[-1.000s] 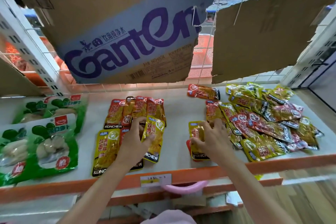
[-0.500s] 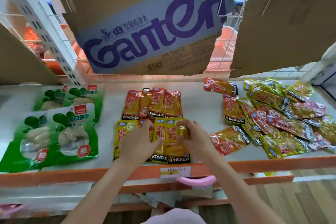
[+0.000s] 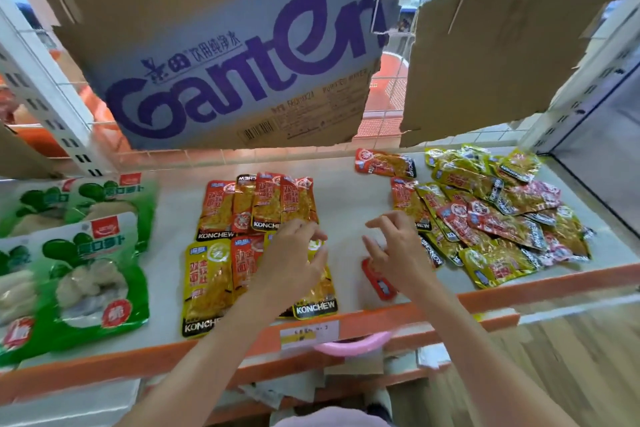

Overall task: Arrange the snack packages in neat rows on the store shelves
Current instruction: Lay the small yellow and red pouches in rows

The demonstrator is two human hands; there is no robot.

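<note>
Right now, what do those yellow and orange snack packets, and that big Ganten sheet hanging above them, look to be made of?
The snack packets look like thin glossy plastic film; they glint and wrinkle, and the contents show through. The Ganten sheet looks like matte brown cardboard with a printed face; its edges are ragged and torn.

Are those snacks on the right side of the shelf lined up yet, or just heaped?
Heaped: the loose packets overlap at mixed angles, unlike the neat rows near the left hand.

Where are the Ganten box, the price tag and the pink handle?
Ganten box point(image 3: 242, 80), head view, on its purple lettering.
Price tag point(image 3: 309, 334), head view, its middle.
Pink handle point(image 3: 353, 347), head view, mid-curve.
</note>
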